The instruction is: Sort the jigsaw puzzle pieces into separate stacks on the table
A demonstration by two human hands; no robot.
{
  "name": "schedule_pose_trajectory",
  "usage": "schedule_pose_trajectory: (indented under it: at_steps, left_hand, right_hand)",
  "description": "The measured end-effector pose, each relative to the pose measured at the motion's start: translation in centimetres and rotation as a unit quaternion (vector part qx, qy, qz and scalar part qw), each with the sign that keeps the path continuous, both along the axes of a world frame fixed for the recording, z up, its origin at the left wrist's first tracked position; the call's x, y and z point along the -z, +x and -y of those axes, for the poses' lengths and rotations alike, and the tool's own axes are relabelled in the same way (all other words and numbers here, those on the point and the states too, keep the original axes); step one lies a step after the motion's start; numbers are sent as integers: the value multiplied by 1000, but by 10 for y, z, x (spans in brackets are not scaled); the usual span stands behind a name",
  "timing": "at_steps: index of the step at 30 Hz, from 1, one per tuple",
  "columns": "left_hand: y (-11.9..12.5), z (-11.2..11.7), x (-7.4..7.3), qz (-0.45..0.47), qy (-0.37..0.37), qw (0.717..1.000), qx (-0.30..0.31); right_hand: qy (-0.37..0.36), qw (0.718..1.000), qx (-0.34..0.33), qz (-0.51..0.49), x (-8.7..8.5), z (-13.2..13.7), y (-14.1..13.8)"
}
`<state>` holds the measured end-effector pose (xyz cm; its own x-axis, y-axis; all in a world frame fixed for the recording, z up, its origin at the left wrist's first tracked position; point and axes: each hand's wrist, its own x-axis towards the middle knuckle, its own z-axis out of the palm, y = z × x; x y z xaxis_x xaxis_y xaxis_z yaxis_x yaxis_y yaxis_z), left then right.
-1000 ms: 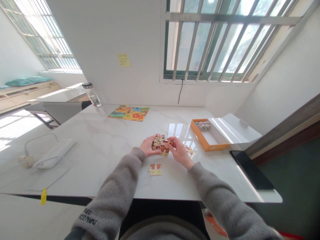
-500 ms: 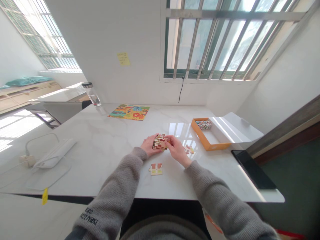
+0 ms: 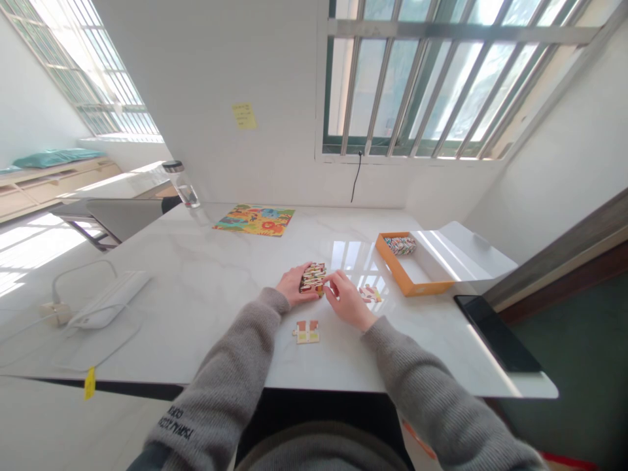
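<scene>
My left hand (image 3: 290, 288) is wrapped round a thick stack of colourful puzzle pieces (image 3: 313, 277), held just above the white table (image 3: 196, 294). My right hand (image 3: 347, 299) is curled beside the stack, its fingertips pinched at the stack's right edge. Whether the right hand grips a single piece I cannot make out. A small joined group of puzzle pieces (image 3: 306, 331) lies flat on the table near my wrists. Another loose piece (image 3: 369, 294) lies just right of my right hand.
An orange box (image 3: 392, 265) with more pieces stands at the right, its white lid (image 3: 461, 252) beside it. A dark tablet (image 3: 495, 333) lies by the right edge. A colourful picture sheet (image 3: 254, 220) and a bottle (image 3: 182, 186) sit at the back; a white power strip (image 3: 105, 301) at the left.
A piece that my right hand held out from the stack a second ago is back against it. Both hands have drawn closer together round the stack.
</scene>
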<state>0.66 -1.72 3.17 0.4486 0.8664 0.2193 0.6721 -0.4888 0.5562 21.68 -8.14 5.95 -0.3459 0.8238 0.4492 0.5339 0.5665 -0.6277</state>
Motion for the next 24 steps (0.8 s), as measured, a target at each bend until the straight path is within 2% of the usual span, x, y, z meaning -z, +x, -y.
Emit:
schedule_pose_trajectory:
  at_steps: [5,9,12,17,20,24]
  left_hand:
    - [-1,0,1,6,3,1000,-1]
    - [-1,2,0,18,-5,1000,1]
    - [-2,2,-2,32,-18,999,-2]
    - [-5,2,-5,40,-33,999,10]
    - [-6,2,-6,40,-36,998,16]
    - [-5,1,-6,26,-38,999,18]
  right_hand:
    - [-35,984,-88,153,-3,31,1]
    - [-67,972,-117,195,-2,43,-6]
    - [-107,971,-129,173,-2,39,-5]
    - [-153,980,-115,59,0,18,7]
    - [-125,989,-80,18,1,3,10]
    - [-93,994,-52,12,6,-10,7]
